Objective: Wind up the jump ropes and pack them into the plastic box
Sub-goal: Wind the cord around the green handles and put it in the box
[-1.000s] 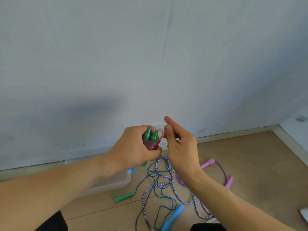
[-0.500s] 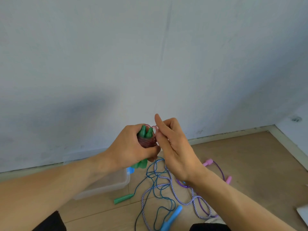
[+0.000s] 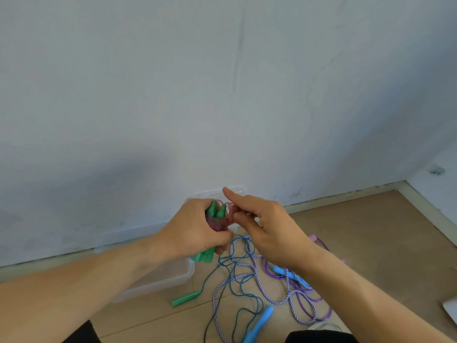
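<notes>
Wooden floor (image 3: 358,243), bounded at the back by a pale wall (image 3: 222,95). Against that back edge, toward the left: clear plastic box (image 3: 173,276), lower wall and rim showing under the forearm, contents hidden.

Above the box's right end: left hand (image 3: 195,231), fingers curled tight round a wound jump rope (image 3: 217,222), reddish coils wrapped about two green handles whose tips poke up and whose butts stick out below the palm. Held in the air, clear of the floor.

Touching the bundle from the right: right hand (image 3: 269,224), forefinger stretched straight up, the remaining fingers bent in and apparently pinching a last pink loop at the top of the coils (too small and blurred to say exactly how).

Below and right of both hands, loose on the floor near its front edge: a tangle of unwound ropes, namely a teal cord (image 3: 230,290) running to a green handle (image 3: 185,298), a white-and-purple striped rope (image 3: 259,290) lying with blue handles (image 3: 257,326), and a purple rope (image 3: 306,300) with a pink handle (image 3: 312,236) partly behind the wrist.

Step in hand, by judgement: securing the tail end of the first bundle. Next move likely to call for tucking that loop under a coil snugly enough to hold, then lowering the bundle leftward into the box without slackening the grip.
</notes>
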Motion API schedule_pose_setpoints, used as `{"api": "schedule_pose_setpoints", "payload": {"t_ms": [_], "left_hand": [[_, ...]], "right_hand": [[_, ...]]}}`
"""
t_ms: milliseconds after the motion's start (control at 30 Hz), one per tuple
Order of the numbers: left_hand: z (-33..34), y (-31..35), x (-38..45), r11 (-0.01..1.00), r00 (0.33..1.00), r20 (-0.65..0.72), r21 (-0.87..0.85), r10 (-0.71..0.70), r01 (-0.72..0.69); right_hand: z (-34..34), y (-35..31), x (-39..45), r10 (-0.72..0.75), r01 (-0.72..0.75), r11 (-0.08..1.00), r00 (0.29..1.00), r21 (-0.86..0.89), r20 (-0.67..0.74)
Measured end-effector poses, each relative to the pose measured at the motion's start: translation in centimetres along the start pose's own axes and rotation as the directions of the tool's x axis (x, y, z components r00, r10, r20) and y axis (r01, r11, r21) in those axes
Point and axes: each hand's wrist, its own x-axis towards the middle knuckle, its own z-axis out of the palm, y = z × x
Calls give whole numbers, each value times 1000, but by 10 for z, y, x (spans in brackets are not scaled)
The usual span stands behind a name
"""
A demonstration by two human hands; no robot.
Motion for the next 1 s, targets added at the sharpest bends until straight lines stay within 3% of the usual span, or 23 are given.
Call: {"api": "schedule_pose_setpoints", "payload": {"t_ms": [167,267,467,567,667,833,933,1000], "left_hand": [[-3,0,2,999,999,27,36,-32,31],[-5,0,4,998,999,10,47,-30,30],[-4,3,3,998,998,24,-17,-64,65],[-6,4,2,996,999,-1,72,-43,43],[-9,2,1,960,998,-47,275,-33,45],[-14,-6,2,835,997,-62,550,45,-3],[-8,-8,0,788,997,-15,613,82,-55],[-7,-9,0,822,998,-6,568,63,-48]], "right_hand": [[3,-2,0,61,-61,998,995,4,-76],[4,-3,-1,136,-114,984,977,135,-167],[13,-8,1,293,-162,864,932,477,-214],[23,-10,-1,338,-149,804,911,576,-236],[34,-9,-5,331,-158,851,902,501,-277],[40,-16,-6,186,-128,972,930,197,-317],[36,-15,-3,132,-133,991,951,18,-278],[35,-13,-2,136,-145,989,954,-15,-267]]}}
